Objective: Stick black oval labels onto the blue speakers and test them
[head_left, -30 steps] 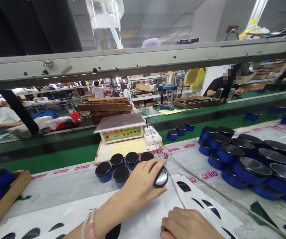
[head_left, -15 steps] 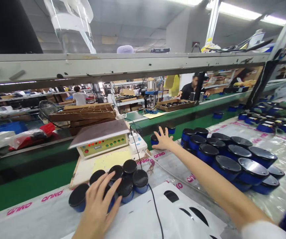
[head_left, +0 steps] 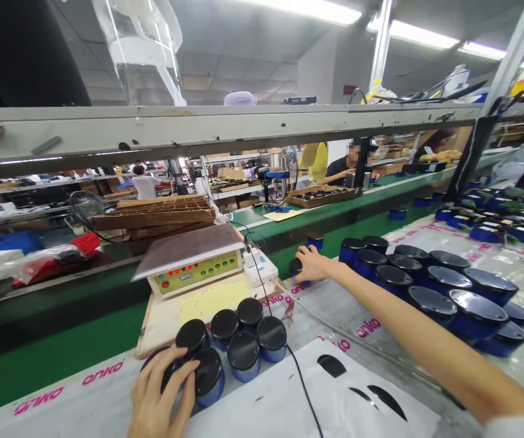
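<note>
My left hand (head_left: 164, 392) rests at the near left of a cluster of blue round containers with black tops, fingers curved and apart. Its fingertips lie against the edge of the nearest container (head_left: 208, 374) and partly cover another container (head_left: 150, 354) behind them. Several more such containers, including one at the cluster's right (head_left: 272, 334), stand upright in front of the control box. Reaching forward, my right hand (head_left: 312, 266) grips a container (head_left: 295, 266) by the edge of the green conveyor; the fingers hide part of it.
A control box (head_left: 202, 271) with lit indicators sits on a wooden board. Many stacked containers (head_left: 430, 298) stand at the right. A black cable (head_left: 301, 380) crosses the white sheet (head_left: 262, 401). The shelf beam (head_left: 244, 125) spans overhead. A co-worker (head_left: 339, 167) sits beyond the green conveyor (head_left: 275, 234).
My right hand has closed from spread fingers onto the container by the conveyor. My left hand has drawn back from over the cluster to its near left edge. The view has shifted slightly.
</note>
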The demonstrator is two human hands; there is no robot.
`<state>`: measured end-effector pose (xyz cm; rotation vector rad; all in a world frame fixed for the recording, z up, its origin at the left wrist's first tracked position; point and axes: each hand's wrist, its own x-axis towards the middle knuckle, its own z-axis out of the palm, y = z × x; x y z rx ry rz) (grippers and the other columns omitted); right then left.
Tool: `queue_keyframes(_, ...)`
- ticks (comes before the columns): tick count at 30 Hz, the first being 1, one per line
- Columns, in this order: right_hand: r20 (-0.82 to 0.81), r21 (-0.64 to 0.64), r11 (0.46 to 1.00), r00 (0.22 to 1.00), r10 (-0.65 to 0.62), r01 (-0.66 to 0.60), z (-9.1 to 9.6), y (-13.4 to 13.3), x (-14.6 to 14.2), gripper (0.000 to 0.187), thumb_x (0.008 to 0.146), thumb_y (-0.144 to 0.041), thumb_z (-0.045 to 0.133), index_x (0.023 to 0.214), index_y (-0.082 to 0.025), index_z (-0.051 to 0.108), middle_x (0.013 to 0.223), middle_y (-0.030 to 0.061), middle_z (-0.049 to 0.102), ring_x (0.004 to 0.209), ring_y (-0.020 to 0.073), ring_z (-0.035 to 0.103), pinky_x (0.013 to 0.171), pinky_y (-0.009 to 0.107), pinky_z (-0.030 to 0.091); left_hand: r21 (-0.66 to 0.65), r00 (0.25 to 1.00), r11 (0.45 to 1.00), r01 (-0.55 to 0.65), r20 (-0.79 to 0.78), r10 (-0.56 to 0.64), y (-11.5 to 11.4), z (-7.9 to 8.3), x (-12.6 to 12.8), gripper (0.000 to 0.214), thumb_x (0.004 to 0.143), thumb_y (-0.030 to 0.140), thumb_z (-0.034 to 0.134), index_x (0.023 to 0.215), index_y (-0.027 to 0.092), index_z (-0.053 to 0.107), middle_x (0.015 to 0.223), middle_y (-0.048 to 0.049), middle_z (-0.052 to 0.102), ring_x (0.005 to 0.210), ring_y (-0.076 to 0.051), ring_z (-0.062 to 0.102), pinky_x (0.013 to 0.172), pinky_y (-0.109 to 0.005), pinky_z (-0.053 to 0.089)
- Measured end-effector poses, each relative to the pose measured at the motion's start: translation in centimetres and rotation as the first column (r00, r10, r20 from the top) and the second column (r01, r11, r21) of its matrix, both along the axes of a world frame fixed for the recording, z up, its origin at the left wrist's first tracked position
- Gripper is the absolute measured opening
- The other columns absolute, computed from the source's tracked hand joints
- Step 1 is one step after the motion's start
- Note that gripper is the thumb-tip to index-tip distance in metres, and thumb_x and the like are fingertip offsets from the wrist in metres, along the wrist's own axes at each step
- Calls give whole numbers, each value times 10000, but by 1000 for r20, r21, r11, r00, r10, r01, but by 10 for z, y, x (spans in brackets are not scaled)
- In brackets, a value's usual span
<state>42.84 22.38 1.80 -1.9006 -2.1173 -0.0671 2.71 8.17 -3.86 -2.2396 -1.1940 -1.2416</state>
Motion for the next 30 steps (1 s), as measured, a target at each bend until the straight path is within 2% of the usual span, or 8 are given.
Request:
queue_keyframes(4, 139, -92, 987, 980, 144, -132, -6, -47, 15, 372, 850, -362, 641, 1161, -164, 592, 1363, 106, 489, 1247, 297, 448, 991, 531, 381, -240, 992, 970, -50, 101, 76, -2, 10, -1, 166, 913, 249, 473, 987, 222, 619, 1054, -82, 545, 1026, -245, 498, 910, -484, 389)
queue_keyframes(7, 188, -141, 974, 962, 200, -175, -10, -75, 31, 535, 621, -330, 771, 1095, -111, 656, 1384, 233, 467, 1299, 440, 362, 969, 603, 351, -416, 994, 907, -67, 51, 97, -6, 24, -3, 208, 918, 338, 481, 918, 222, 654, 979, -59, 572, 975, -231, 513, 899, -464, 410)
queue_keyframes(12, 217, -137, 962, 941, 261, -236, -4, -91, 30, 366, 696, -188, 573, 1028, -216, 725, 1315, 202, 562, 1268, 441, 423, 939, 622, 322, -581, 992, 811, -65, 49, 114, -13, 39, -25, 326, 837, 450, 579, 1097, 260, 628, 1218, -77, 559, 1192, -292, 460, 1002, -520, 353)
queue_keyframes(16, 165, -51, 920, 905, 392, -389, 22, -101, -51, 480, 727, -256, 563, 1195, -170, 625, 1312, 251, 540, 1216, 466, 469, 895, 645, 371, -655, 976, 756, -3, 161, 144, -11, 33, -45, 659, 721, 398, 710, 1298, 184, 474, 1367, -157, 496, 1264, -312, 464, 1026, -474, 379)
queue_keyframes(19, 76, -58, 790, 786, 613, -610, 39, -111, -141, 436, 876, -285, 463, 1301, -197, 510, 1301, 132, 573, 1176, 278, 539, 962, 446, 425, -648, 945, 760, 52, 277, 172, -10, 24, -47, 585, 731, 329, 707, 1251, 179, 485, 1255, -115, 595, 1139, -243, 583, 981, -380, 444)
queue_keyframes(22, 3, -61, 698, 700, 714, -713, 43, -111, -215, 425, 884, -256, 501, 1301, -179, 500, 1244, 130, 594, 1128, 269, 559, 944, 419, 429, -607, 890, 794, 33, 379, 252, -13, 19, -44, 576, 702, 302, 724, 1205, 164, 480, 1189, -112, 614, 1076, -235, 610, 936, -371, 468)
queue_keyframes(26, -96, -67, 662, 665, 741, -747, 37, -97, -269, 426, 837, -192, 576, 1252, -108, 532, 1219, 176, 586, 1107, 310, 559, 928, 487, 418, -546, 804, 836, -54, 472, 360, -16, 17, -46, 630, 687, 320, 721, 1233, 161, 449, 1233, -139, 565, 1138, -267, 564, 934, -403, 457)
queue_keyframes(30, -251, -36, 607, 595, 763, -794, 33, -97, -294, 532, 863, -285, 565, 1361, -165, 424, 1321, 127, 545, 1131, 246, 563, 929, 404, 443, -510, 783, 853, -110, 484, 391, -20, 20, -51, 761, 669, 314, 735, 1329, 182, 379, 1236, -127, 560, 1124, -275, 560, 939, -428, 451)
